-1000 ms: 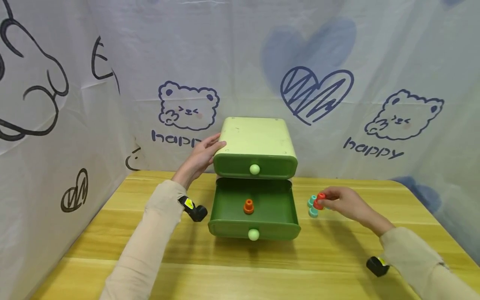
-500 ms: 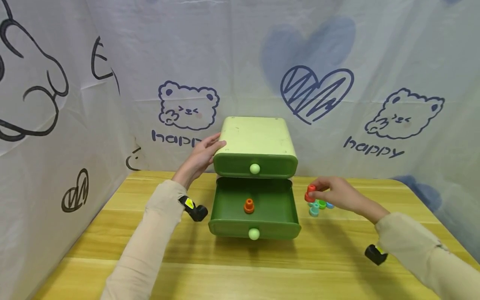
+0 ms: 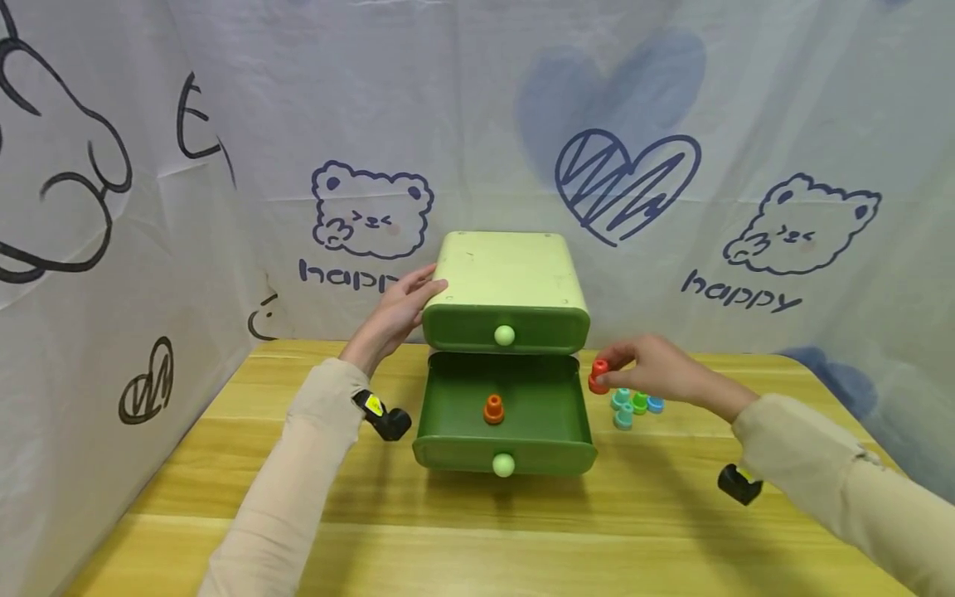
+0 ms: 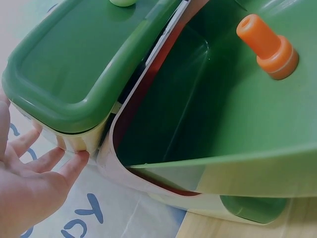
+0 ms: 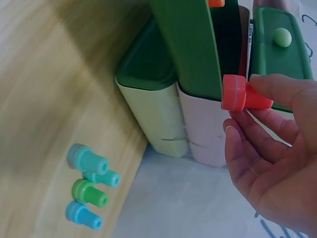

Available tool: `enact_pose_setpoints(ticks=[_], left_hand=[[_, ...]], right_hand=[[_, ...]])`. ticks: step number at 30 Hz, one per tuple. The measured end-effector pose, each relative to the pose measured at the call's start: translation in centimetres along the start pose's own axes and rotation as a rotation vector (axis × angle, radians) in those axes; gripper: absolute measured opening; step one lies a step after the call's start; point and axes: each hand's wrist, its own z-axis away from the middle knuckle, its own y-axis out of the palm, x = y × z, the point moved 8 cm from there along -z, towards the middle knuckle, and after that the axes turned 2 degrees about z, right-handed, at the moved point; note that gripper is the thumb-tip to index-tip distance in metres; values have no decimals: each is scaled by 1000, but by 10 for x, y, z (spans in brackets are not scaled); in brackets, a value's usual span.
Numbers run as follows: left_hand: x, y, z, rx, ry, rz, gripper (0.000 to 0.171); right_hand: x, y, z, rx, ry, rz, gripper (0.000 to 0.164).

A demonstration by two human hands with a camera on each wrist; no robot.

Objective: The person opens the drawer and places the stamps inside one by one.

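Between thumb and fingers my right hand [image 3: 651, 366] pinches a small red toy stamp [image 3: 598, 378], peg-shaped with a wide base. The stamp is in the air just right of the pulled-out middle drawer [image 3: 455, 454]; in the right wrist view the red stamp [image 5: 235, 92] overlaps that drawer's side. An orange stamp [image 3: 493, 410] stands upright inside the drawer. With fairly straight fingers, my left hand [image 3: 399, 308] rests against the left side of the cream and green drawer cabinet [image 3: 511, 269]. Its fingertips [image 4: 79, 157] touch the cabinet beside the top drawer [image 4: 64, 64].
Several more stamps stand on the wooden table [image 3: 642, 514] right of the cabinet: teal [image 3: 623, 417], green [image 3: 639, 404] and blue [image 3: 655, 405]. The bottom drawer [image 5: 148, 57] is pushed in. A printed white cloth [image 3: 485, 116] hangs behind the table.
My right hand has carried the red stamp left, from above the other stamps to beside the open drawer, uncovering the green and blue ones. My left hand stays at the cabinet.
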Motion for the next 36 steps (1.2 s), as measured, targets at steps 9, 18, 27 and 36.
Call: enact_pose_setpoints(ticks=[9,18,27,36], left_hand=[[0,-1,2,7,3,10,64],[0,-2,1,8,16,5,64],[0,-1,2,11,17,10,62],[-1,0,2,7,15,12,62]], right_hand=[[16,5,-12,97,-32,-33,14],[28,21,-22,198,-15,-99,17],[43,40,-33,275,-80,-107,14],[43,51,-41,290,6,-221,15]])
